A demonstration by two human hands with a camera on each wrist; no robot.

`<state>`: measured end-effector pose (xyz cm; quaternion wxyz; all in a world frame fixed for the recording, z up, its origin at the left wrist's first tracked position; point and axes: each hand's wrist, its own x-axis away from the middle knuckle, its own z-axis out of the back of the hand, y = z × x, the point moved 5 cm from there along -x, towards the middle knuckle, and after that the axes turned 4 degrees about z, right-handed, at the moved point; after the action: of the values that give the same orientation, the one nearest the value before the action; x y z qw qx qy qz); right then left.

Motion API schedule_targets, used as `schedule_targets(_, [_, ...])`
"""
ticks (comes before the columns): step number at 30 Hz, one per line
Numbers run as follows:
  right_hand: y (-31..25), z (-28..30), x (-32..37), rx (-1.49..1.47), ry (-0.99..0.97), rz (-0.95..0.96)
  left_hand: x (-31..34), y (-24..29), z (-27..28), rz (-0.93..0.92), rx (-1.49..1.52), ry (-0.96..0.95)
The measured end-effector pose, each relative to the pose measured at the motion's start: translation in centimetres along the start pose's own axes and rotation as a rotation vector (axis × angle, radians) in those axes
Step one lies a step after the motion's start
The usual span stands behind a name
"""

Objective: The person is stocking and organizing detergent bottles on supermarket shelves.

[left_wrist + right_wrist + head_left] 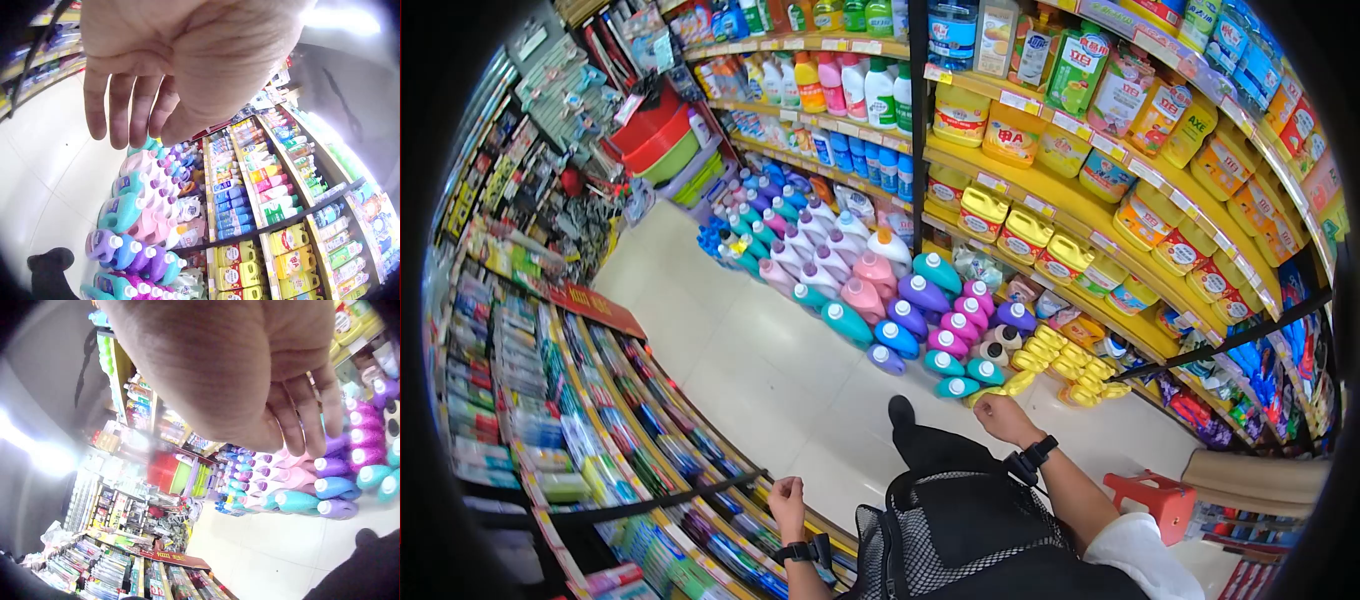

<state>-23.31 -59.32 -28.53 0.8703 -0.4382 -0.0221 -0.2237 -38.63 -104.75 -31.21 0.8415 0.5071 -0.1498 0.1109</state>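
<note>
- Black fabric-and-mesh bag point(990, 515) at the person's front, bottom centre of head view; its contents cannot be seen.
- Left hand point(787, 503), lower centre-left: fingers loosely bent, palm bare in the left wrist view. Grip open, nothing held.
- Right hand point(1005, 420), right of centre: fingers loosely bent, no object seen in them. Grip judged relaxed and empty.
- Yellow plastic bottle point(1017, 383) just beyond the right hand, at the near edge of the floor stock; contact between them not confirmed.
- Teal, pink, purple and blue plastic bottles with pale caps point(845, 320) stand in close rows on the floor, centre of frame. Judged: grouping by colour is largely in place, with no bottle in hand at this point. Any handling of this stock is either unstarted or between two moves; cannot tell which.
- Yellow jugs with red labels point(983, 212), upper right, on shelves behind the floor stock. Rows look well filled; no work left there that I can make out.
- Obscured, near: right thumb not clearly seen in the right wrist view; underside of the nearest yellow bottle partly covered by the hand.
- Obscured, far: red and green plastic basins point(662, 138), upper left, overlap; small labels beyond them illegible. Frame corners black.
</note>
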Motion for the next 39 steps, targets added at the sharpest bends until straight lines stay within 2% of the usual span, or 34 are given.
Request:
schedule_targets(4, [-3.6, -0.7, -7.2, -0.041, 0.035, 0.056, -6.6, 4.0, 2.4, -0.086, 0.043, 0.006])
schedule_targets(5, [-4.7, -0.7, -8.8, -0.032, 0.04, 0.059, -7.2, 7.0, 2.8, -0.111, 0.039, 0.014])
schedule_targets(6, [-4.6, -1.4, -10.5, -0.035, 0.069, 0.085, -7.6, 9.4, 3.2, -0.053, 0.063, 0.007])
schedule_targets(9, [-7.4, -1.1, -14.4, -0.24, 0.056, 0.077, -11.5, 12.3, 4.2, -0.156, 0.011, 0.016])
schedule_targets(10, [-8.1, -1.4, -15.5, -0.592, 0.059, 0.073, -12.0, 14.0, 4.0, -0.167, 0.05, 0.016])
schedule_targets(13, [-8.9, -0.8, -17.0, -0.847, 0.066, -0.123, -14.3, 15.6, 3.9, -0.174, 0.077, 0.04])
schedule_targets(14, [-8.4, -0.8, -17.6, -0.883, 0.073, -0.136, -15.1, 15.8, 3.8, -0.172, 0.071, 0.029])
schedule_targets(17, [-7.0, -0.7, -18.3, -1.11, 0.187, -0.297, -17.6, 15.6, 3.8, -0.161, 0.088, 0.01])
schedule_targets(21, [-6.6, 0.3, -18.3, -1.201, 0.313, -0.428, -21.0, 16.4, 2.7, -0.089, 0.17, -0.002])
schedule_targets(24, [-6.4, 1.1, -18.7, -1.124, 0.477, -0.414, -25.6, 17.5, 2.3, -0.062, 0.203, -0.049])
schedule_targets(27, [-8.9, 2.7, -18.7, -0.988, 0.66, -0.376, -31.5, 21.7, 1.3, -0.232, 0.044, -0.077])
schedule_targets(28, [-9.8, 3.3, -18.8, -0.922, 0.728, -0.357, -31.9, 25.2, 0.6, -0.271, -0.014, -0.081])
schedule_targets(33, [-15.8, 5.1, -19.2, -0.714, 1.025, -0.284, -40.2, 33.5, -2.2, -0.551, 0.041, -0.296])
schedule_targets(39, [-20.6, 5.3, -16.5, -0.483, 1.112, -0.294, -43.2, 38.8, -6.8, -0.658, 0.046, -0.482])
